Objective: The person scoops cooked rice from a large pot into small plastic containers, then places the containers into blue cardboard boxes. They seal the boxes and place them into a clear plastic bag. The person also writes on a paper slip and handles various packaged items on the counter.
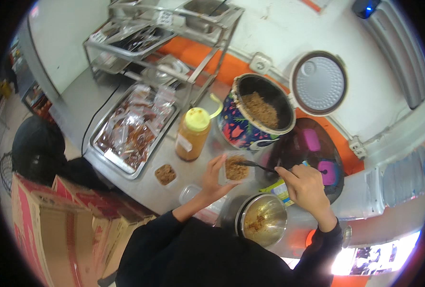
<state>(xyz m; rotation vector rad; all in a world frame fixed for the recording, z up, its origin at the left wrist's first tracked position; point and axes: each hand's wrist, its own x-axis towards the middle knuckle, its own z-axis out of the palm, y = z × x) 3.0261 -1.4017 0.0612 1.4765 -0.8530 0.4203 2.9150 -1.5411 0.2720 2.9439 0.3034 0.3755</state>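
Observation:
My left hand holds a small clear plastic container from its left side, fingers wrapped round the wall. Brown, rice-like grainy food fills much of it. In my right hand is the handle of a black utensil; its tip rests at the food, and whether it is a fork or a spoon I cannot tell. Behind the container stands a flower-patterned rice cooker, lid raised, with similar brown food inside. A second small container of brown food sits to the left.
A metal bowl with oily residue stands close in front of me. Behind my left hand is a yellow-capped bottle. Farther left lie a tray of sauce-filled bags and a metal rack. Cardboard boxes stand at lower left.

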